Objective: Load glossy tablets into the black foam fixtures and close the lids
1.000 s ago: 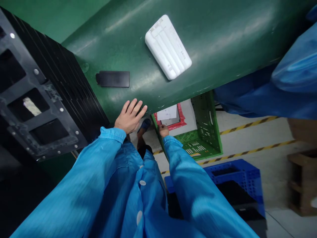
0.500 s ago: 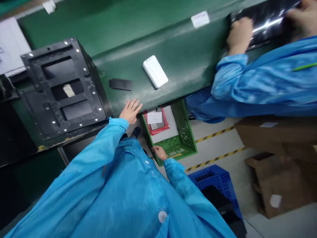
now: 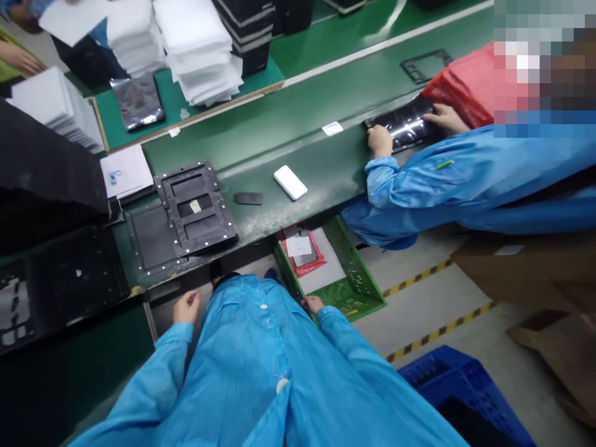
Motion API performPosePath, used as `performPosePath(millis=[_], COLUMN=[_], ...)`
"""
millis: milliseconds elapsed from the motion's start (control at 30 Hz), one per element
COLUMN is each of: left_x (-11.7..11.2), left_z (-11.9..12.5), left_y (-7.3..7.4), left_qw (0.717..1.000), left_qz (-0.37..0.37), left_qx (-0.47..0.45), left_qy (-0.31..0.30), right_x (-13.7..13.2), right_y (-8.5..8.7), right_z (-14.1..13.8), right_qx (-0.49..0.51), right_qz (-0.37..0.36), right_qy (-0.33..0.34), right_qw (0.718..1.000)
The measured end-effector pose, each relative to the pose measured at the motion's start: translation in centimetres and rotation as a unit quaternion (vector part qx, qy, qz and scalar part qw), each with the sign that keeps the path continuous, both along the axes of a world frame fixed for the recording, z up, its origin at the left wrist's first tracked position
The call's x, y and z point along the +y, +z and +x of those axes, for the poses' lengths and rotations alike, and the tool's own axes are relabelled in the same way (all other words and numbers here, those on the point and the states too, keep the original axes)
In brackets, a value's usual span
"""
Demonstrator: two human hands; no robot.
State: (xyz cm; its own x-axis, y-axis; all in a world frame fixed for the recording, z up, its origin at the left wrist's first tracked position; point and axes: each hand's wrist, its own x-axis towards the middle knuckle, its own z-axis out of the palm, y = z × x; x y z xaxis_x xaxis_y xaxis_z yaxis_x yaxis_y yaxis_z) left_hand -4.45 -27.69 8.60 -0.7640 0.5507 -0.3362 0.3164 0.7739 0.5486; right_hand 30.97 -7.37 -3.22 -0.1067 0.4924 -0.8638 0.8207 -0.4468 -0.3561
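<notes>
My left hand (image 3: 186,307) hangs below the green table's front edge (image 3: 261,226), fingers curled, with nothing visible in it. My right hand (image 3: 313,303) is closed on the near rim of a green crate (image 3: 367,288) on the floor. Inside the crate lies a red-edged flat item (image 3: 305,254) with a white slip on top. On the table above rest a white oblong block (image 3: 290,182), a small black plate (image 3: 248,198) and a black perforated frame (image 3: 195,208). My blue coat fills the lower middle of the view.
A co-worker in a blue coat (image 3: 465,174) at the right presses both hands on a shiny black bag (image 3: 405,124). A blue crate (image 3: 447,379) and cardboard boxes (image 3: 535,267) stand on the floor. Stacks of white sheets (image 3: 200,43) sit across the belt.
My view has risen and pulled back from the table. My left hand has left the table's edge and dropped below it, fingers now curled. The green crate sits further out from under the table.
</notes>
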Motion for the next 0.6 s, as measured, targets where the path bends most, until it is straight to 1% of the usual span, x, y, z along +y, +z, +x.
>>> performPosePath(millis=[67, 100, 133, 167, 233, 333, 400, 467, 533, 600], left_x=[-1.1, -1.0, -0.6, 0.2, 2.2, 5.4, 6.9, 7.8, 8.3, 8.5], left_z=[-2.9, -4.4, -5.8, -7.1, -9.5, -11.9, -12.7, -12.9, -12.9, -12.9], left_y=[-0.4, -0.7, -1.1, -1.4, -2.0, -2.6, -2.8, -3.1, -3.5, -3.9], left_qw=[0.989, 0.978, 0.968, 0.963, 0.96, 0.949, 0.941, 0.933, 0.926, 0.92], left_qz=[0.073, 0.11, 0.14, 0.16, 0.18, 0.205, 0.209, 0.203, 0.191, 0.179], left_qx=[-0.026, -0.046, -0.067, -0.085, -0.115, -0.176, -0.221, -0.265, -0.302, -0.33], left_qy=[0.125, 0.17, 0.195, 0.199, 0.184, 0.162, 0.149, 0.136, 0.123, 0.113], right_x=[1.0, 1.4, 1.5, 1.5, 0.9, -1.0, -2.2, -3.0, -3.3, -3.1], right_y=[0.0, 0.1, 0.1, 0.2, 0.6, 1.5, 2.2, 3.1, 4.0, 4.9], right_z=[-2.6, -4.0, -5.5, -7.1, -10.3, -15.0, -17.5, -19.4, -20.4, -20.8], right_qx=[-0.007, -0.01, -0.011, -0.01, -0.009, -0.005, -0.002, 0.003, 0.011, 0.027], right_qz=[0.009, 0.013, 0.019, 0.025, 0.034, 0.049, 0.063, 0.076, 0.09, 0.104], right_qy=[-0.008, -0.011, -0.014, -0.016, -0.016, -0.008, -0.003, -0.004, -0.015, -0.039], right_qw=[1.0, 1.0, 1.0, 1.0, 0.999, 0.999, 0.998, 0.997, 0.996, 0.993])
